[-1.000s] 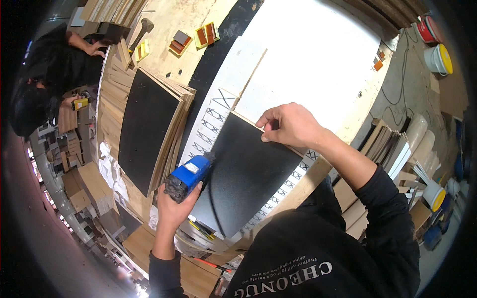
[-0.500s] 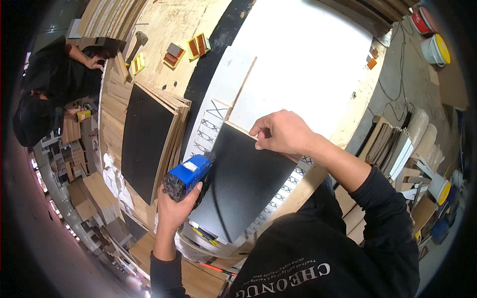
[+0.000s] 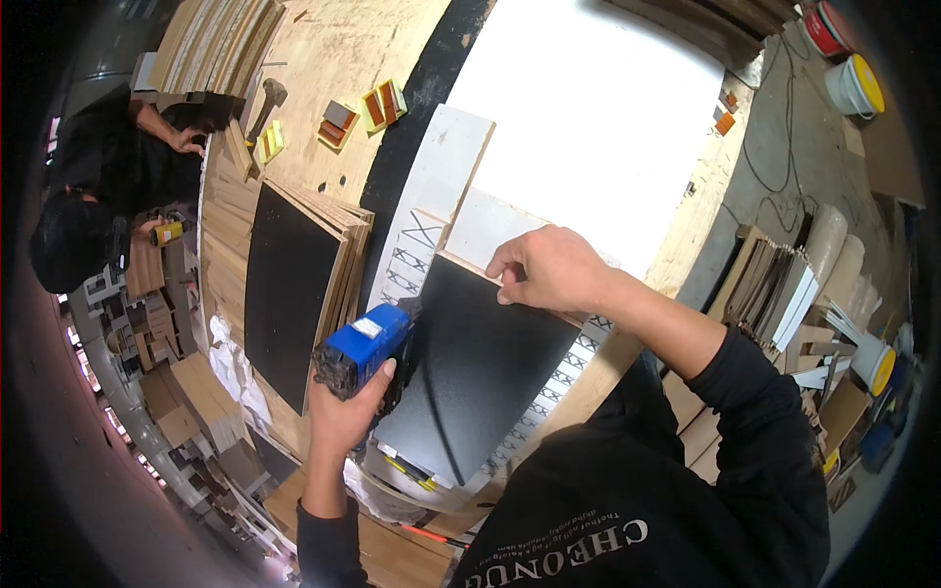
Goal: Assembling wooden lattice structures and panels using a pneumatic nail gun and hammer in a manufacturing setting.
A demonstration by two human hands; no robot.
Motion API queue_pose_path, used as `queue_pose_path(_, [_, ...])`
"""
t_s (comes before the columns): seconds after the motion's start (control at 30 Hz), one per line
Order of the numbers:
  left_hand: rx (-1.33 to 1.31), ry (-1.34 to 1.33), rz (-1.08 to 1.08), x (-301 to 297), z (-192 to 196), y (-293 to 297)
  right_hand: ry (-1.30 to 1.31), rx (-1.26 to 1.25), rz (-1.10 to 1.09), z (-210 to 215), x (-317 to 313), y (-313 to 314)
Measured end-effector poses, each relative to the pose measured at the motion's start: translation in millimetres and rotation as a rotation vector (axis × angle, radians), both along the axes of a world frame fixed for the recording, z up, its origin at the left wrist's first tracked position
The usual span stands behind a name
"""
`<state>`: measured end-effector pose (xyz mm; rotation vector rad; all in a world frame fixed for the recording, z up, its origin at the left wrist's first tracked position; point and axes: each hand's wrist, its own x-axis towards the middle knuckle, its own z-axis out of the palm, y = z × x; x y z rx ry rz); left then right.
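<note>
A plywood worktop [image 3: 323, 59] fills the workshop view, with a stack of dark-faced boards [image 3: 289, 294] at nine o'clock. The left hand [image 3: 343, 416] has its grip clenched around a blue power tool [image 3: 365, 345], nose aimed toward two o'clock. The black panel [image 3: 475, 367] runs seven to one o'clock; the right hand [image 3: 549, 269] pinches its top edge.

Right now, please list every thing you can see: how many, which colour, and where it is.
black panel: one, black, centre of bench, under both hands
blue power tool: one, blue, at the panel's left edge
stack of panels: one, black-topped, left of tool
white board: one, white, behind the panel
buckets: two, top right, on the floor
co-worker: one, dark clothes, far left
left hand: grips the tool
right hand: presses the panel's far edge
</note>
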<state>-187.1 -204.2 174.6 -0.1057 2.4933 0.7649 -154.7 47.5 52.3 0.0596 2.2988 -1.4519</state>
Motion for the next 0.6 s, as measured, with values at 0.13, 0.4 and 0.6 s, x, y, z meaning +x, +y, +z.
queue_pose_path(0.13, [0.017, -0.026, 0.010, -4, 2, 17, 0.100, 0.031, -0.006, -9, 3, -2])
queue_pose_path(0.4, [0.011, -0.009, -0.102, -6, -11, 9, 0.094, 0.020, 0.004, -9, 3, -1])
queue_pose_path(0.6, [-0.053, -0.078, -0.030, -8, -5, 15, 0.099, 0.021, 0.003, -9, 2, -1])
